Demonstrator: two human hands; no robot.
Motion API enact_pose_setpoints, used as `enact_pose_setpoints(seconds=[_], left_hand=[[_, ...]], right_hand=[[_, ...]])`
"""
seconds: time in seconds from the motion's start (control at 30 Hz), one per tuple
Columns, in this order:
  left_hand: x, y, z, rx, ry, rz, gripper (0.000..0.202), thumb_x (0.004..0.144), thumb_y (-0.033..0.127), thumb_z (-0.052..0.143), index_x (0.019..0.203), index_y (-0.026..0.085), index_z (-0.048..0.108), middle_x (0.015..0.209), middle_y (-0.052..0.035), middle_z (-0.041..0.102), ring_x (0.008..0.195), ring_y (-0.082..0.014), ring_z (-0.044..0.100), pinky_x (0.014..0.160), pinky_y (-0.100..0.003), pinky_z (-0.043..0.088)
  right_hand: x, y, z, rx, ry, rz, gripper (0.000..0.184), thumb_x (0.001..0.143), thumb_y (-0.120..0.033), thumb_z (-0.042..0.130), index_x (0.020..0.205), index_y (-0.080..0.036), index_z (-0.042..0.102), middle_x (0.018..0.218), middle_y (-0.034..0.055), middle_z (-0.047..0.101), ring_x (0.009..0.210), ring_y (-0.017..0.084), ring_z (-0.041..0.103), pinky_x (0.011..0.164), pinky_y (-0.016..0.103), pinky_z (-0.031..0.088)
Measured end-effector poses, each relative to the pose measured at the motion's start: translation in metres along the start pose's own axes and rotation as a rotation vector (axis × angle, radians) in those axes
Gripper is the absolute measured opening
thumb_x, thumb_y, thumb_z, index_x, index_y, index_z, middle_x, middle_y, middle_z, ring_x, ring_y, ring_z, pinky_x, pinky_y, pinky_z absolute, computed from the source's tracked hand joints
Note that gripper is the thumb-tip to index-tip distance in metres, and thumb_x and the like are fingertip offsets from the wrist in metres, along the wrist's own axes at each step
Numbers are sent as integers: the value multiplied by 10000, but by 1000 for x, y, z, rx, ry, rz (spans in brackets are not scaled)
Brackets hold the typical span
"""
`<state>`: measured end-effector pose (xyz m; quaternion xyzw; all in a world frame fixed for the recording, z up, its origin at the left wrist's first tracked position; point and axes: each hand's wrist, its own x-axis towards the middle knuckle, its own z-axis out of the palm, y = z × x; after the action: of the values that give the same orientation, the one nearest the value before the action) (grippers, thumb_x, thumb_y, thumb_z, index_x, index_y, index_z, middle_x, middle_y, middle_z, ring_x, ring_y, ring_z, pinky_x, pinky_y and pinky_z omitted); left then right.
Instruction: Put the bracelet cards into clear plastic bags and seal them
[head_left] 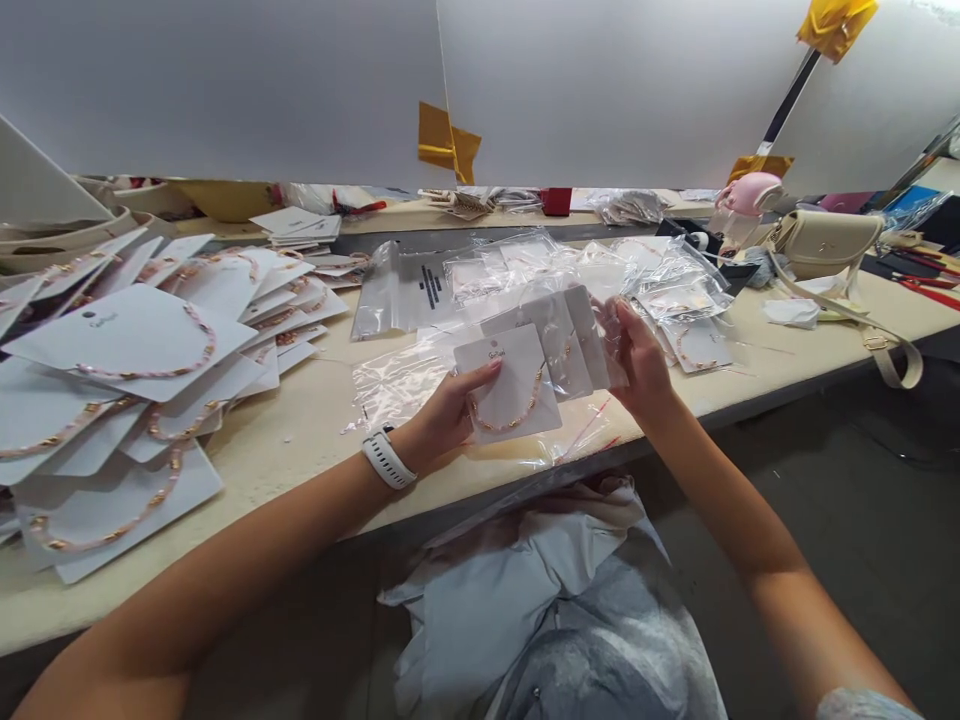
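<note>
My left hand [444,412] pinches a white card [507,385] that carries a gold and pink bead necklace, thumb on its face. Behind that card, two or three more necklace cards [564,338] fan out to the right. My right hand [636,358] is closed on the right edge of that fan, with a clear plastic bag [609,335] against its fingers. A white watch sits on my left wrist. Both hands hover over the front edge of the beige table [315,440].
A large heap of white necklace cards [127,350] covers the table's left side. Clear bags [525,265], some filled, lie behind my hands. A cream handbag [825,240] with a long strap rests at the right. White fabric [540,590] lies on my lap below the table.
</note>
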<state>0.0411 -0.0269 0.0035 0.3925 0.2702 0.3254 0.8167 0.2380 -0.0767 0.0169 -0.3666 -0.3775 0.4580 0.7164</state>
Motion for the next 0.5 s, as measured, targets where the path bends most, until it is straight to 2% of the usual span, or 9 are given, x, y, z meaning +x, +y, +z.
enact_pose_setpoints(seconds=[0.13,0.3,0.33,0.4,0.47,0.5], left_hand=[[-3,-3,-3,45,3,26,320,760,254,713,1057,139,699,994,-81,754,900,-272,723,754,-325,628],[-5,-2,-2,67,63,54,308,719,257,762,1005,151,719,982,-64,757,874,-243,728,706,-273,630],[-4,-2,-2,62,77,63,304,702,251,774,984,150,722,970,-63,758,863,-238,728,694,-262,628],[-3,-1,-1,56,114,82,311,663,236,796,951,142,725,943,-64,761,836,-234,729,668,-249,623],[-1,-1,-1,62,146,97,334,636,232,806,944,131,725,936,-71,761,829,-240,727,664,-251,619],[-1,-2,-2,66,146,100,351,638,237,805,961,130,723,951,-75,760,845,-248,726,683,-265,621]], right_hand=[[-3,0,-3,-37,-10,40,351,756,-480,585,735,-246,325,1059,14,668,1128,221,593,871,372,551],[-7,-8,-19,-245,-99,20,312,799,-534,519,823,-259,374,1108,1,645,1019,196,634,886,373,528],[-7,-13,-27,-349,-91,-15,305,812,-547,496,867,-265,395,1139,8,635,1015,194,636,913,383,515],[-8,-24,-49,-701,29,-90,302,835,-532,467,978,-268,437,1213,37,606,1073,203,615,990,398,466],[-7,-37,-79,-1214,282,-77,344,839,-468,501,1093,-237,484,1302,91,555,1216,246,528,1077,423,378],[-6,-44,-96,-1469,417,23,397,829,-460,535,1145,-221,506,1362,111,512,1304,284,444,1124,455,307]])
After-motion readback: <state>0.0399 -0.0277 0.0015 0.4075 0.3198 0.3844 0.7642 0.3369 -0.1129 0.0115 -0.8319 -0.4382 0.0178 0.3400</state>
